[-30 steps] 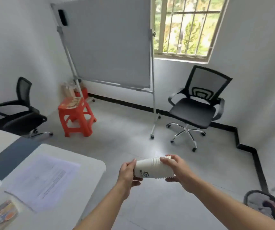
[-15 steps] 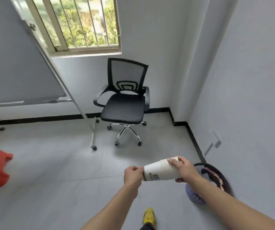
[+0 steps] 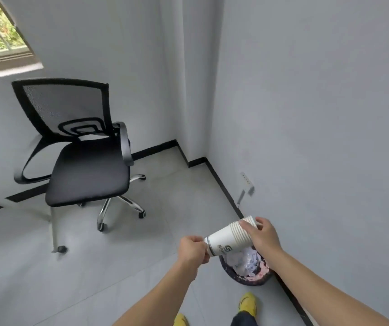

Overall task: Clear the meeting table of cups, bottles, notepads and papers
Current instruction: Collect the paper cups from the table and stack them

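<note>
One stack of white paper cups (image 3: 230,238) is lying sideways between two hands, left hand (image 3: 192,251) gripping its base, right hand (image 3: 261,236) gripping its rims, above one round black wastebasket (image 3: 245,277) holding crumpled paper. One black mesh office chair (image 3: 80,147) is standing well apart.

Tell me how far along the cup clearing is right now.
Done: the cups are nested into one stack and carried to the bin, which already holds crumpled waste. In hand: the left hand grips the stack's base and the right hand its rims, tilted above the bin. Left: dropping them in. The table is out of view, so anything remaining there cannot be judged.
</note>
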### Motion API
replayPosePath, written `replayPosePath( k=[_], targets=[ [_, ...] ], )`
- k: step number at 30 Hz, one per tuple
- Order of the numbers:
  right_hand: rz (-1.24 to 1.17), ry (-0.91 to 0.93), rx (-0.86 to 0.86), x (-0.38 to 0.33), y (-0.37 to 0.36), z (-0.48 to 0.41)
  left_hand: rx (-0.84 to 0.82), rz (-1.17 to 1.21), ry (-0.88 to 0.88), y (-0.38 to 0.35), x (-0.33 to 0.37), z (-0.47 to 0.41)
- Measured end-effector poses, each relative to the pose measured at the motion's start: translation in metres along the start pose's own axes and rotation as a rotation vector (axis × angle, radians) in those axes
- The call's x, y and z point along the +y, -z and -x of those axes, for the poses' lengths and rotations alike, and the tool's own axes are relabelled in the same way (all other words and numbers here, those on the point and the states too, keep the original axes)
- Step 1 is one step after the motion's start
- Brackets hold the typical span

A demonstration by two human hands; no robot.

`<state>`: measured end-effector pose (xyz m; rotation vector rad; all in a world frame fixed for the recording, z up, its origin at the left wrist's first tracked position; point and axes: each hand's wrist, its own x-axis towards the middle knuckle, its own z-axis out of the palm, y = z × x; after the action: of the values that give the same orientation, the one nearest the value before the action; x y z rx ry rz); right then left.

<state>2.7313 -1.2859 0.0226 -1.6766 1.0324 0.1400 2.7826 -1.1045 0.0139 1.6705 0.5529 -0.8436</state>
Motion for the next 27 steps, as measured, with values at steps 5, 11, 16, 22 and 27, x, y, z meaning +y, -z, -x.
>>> replayPosePath(
  k=[5,11,16,22,27],
  targets=[
    [0.06,-0.068,-0.032,0.024,0.023,-0.096,-0.001,-0.007,0.086,-0.07,-0.003,-0.059],
    [0.17,-0.169,-0.07,0.09,0.013,-0.218,-0.027,-0.013,0.185,-0.138,-0.051,-0.163],
    [0.237,-0.273,-0.078,0.184,-0.01,-0.304,-0.085,-0.038,0.26,-0.184,-0.12,-0.249],
    [0.312,-0.358,-0.118,0.294,-0.048,-0.378,-0.125,-0.104,0.358,-0.216,-0.199,-0.335],
    [0.335,-0.396,-0.079,0.37,-0.081,-0.427,-0.16,-0.174,0.466,-0.235,-0.251,-0.4]
  ],
)
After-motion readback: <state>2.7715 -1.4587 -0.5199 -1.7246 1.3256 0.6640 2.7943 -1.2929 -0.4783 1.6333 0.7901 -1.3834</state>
